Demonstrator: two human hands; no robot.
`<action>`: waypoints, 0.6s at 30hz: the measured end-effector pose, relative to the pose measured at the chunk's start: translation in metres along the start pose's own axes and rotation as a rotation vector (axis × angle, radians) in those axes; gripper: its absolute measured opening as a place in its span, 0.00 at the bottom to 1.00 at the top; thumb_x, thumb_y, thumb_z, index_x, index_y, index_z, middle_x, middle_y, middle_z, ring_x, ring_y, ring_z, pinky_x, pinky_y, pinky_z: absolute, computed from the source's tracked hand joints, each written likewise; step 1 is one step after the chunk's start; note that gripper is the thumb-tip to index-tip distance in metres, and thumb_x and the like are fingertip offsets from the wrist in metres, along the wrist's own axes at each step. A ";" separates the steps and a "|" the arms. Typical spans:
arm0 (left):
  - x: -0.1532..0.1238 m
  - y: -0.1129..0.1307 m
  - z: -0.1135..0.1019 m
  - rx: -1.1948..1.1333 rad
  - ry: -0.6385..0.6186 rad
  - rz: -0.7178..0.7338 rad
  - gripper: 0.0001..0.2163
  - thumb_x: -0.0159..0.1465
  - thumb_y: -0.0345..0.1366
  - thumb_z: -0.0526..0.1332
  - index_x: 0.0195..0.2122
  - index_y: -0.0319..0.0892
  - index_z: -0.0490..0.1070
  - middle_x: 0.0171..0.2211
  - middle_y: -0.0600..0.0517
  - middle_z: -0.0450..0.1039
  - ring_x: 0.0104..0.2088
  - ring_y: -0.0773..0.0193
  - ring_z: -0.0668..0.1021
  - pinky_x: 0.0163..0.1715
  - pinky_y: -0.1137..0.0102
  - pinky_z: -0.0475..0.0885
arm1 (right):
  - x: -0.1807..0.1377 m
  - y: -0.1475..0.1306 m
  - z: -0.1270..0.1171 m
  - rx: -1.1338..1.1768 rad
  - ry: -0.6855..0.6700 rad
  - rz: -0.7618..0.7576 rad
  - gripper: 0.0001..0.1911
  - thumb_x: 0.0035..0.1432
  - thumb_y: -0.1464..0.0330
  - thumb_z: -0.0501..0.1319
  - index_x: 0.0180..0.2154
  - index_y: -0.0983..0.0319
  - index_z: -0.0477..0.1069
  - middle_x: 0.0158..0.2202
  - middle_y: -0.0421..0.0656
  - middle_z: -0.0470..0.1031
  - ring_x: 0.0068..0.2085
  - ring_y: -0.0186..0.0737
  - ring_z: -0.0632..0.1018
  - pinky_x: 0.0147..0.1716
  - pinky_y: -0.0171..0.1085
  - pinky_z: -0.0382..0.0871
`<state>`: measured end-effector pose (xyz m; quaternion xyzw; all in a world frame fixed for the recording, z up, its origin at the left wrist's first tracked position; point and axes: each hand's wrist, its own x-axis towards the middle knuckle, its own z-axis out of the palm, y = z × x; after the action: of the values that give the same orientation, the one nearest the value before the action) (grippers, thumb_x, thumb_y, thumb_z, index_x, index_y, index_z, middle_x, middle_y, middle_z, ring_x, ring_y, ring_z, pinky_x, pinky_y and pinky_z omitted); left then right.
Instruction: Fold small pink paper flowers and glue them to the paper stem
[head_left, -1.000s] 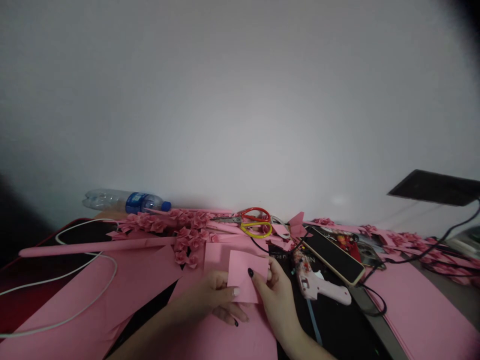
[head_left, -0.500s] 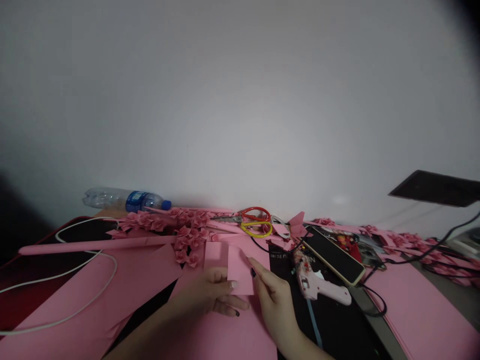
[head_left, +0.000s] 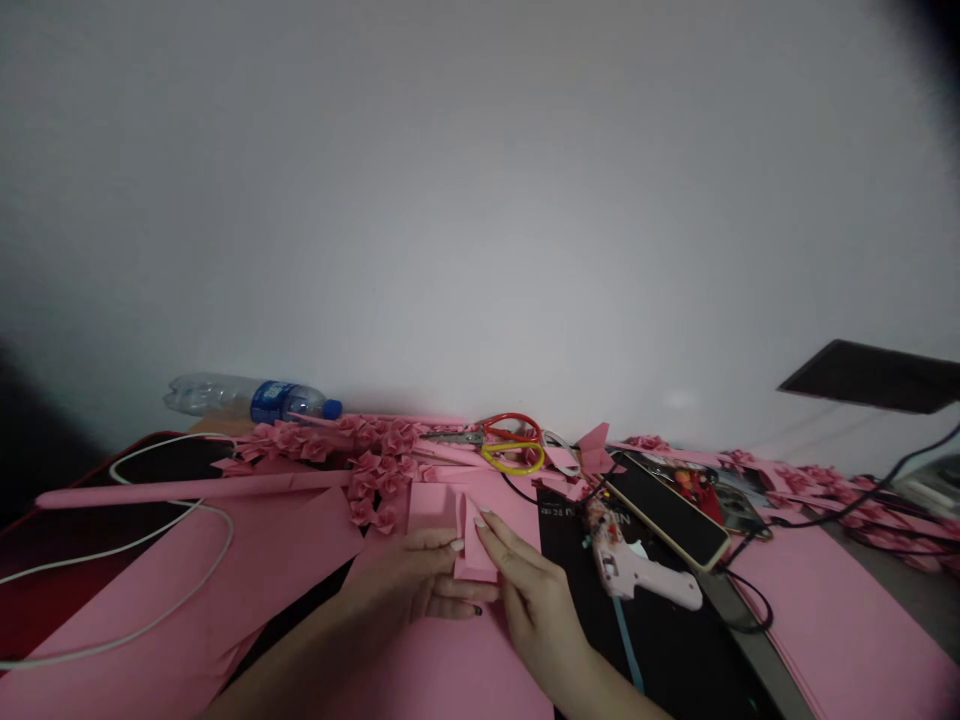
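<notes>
the left hand (head_left: 427, 578) pinches the small pink paper (head_left: 481, 552) between its thumb and the fingers beneath; the right hand (head_left: 531, 590) lays its fingers, close together, along the paper's right side, though whether its thumb grips, i cannot tell. the paper sits between both hands, above a larger pink sheet (head_left: 480, 680). the step seems to be folding, which calls next for aligned edges and a firmly pressed crease.
</notes>
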<state>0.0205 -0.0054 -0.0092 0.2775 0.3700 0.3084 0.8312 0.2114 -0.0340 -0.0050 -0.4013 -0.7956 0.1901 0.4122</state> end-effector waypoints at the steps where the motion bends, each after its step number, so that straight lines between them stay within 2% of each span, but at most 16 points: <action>1: 0.000 0.000 0.000 -0.017 0.018 0.008 0.20 0.52 0.45 0.73 0.40 0.41 0.70 0.33 0.48 0.82 0.42 0.44 0.84 0.42 0.58 0.76 | 0.000 0.000 0.000 -0.015 -0.008 0.000 0.37 0.51 0.85 0.51 0.62 0.59 0.66 0.61 0.49 0.70 0.60 0.44 0.72 0.58 0.44 0.67; 4: 0.001 0.000 0.001 -0.023 0.041 0.025 0.18 0.56 0.46 0.71 0.40 0.41 0.70 0.30 0.49 0.81 0.39 0.47 0.85 0.41 0.58 0.77 | -0.001 -0.001 0.000 -0.059 -0.036 -0.013 0.36 0.52 0.84 0.51 0.62 0.60 0.66 0.61 0.49 0.69 0.61 0.43 0.71 0.59 0.43 0.66; 7: 0.002 0.000 0.002 0.012 0.033 0.029 0.16 0.57 0.44 0.70 0.39 0.40 0.70 0.34 0.48 0.81 0.40 0.50 0.85 0.43 0.59 0.77 | 0.000 -0.002 -0.001 -0.077 -0.060 -0.035 0.36 0.53 0.84 0.51 0.62 0.59 0.66 0.61 0.48 0.69 0.62 0.43 0.71 0.59 0.44 0.65; 11: 0.002 -0.001 0.001 0.047 0.031 0.023 0.17 0.56 0.44 0.72 0.40 0.41 0.71 0.38 0.49 0.81 0.40 0.52 0.85 0.39 0.64 0.78 | 0.000 -0.002 -0.001 -0.071 -0.055 -0.062 0.36 0.53 0.84 0.51 0.61 0.58 0.67 0.62 0.47 0.68 0.61 0.44 0.71 0.59 0.45 0.66; 14: 0.002 -0.001 0.001 0.083 0.039 0.014 0.18 0.57 0.45 0.70 0.43 0.42 0.72 0.39 0.50 0.82 0.42 0.49 0.84 0.37 0.64 0.78 | -0.001 -0.001 -0.001 -0.057 -0.046 -0.074 0.36 0.52 0.84 0.51 0.61 0.58 0.67 0.62 0.48 0.68 0.62 0.45 0.71 0.59 0.45 0.66; 18: 0.002 0.002 0.000 0.094 0.038 -0.010 0.16 0.57 0.44 0.71 0.42 0.42 0.74 0.38 0.51 0.81 0.43 0.46 0.83 0.38 0.63 0.78 | -0.001 -0.001 0.000 0.001 -0.020 -0.021 0.39 0.51 0.85 0.51 0.63 0.57 0.64 0.62 0.46 0.67 0.62 0.43 0.70 0.59 0.44 0.66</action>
<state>0.0210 -0.0027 -0.0087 0.3083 0.4012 0.2919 0.8116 0.2113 -0.0355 -0.0054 -0.3910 -0.8036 0.1901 0.4063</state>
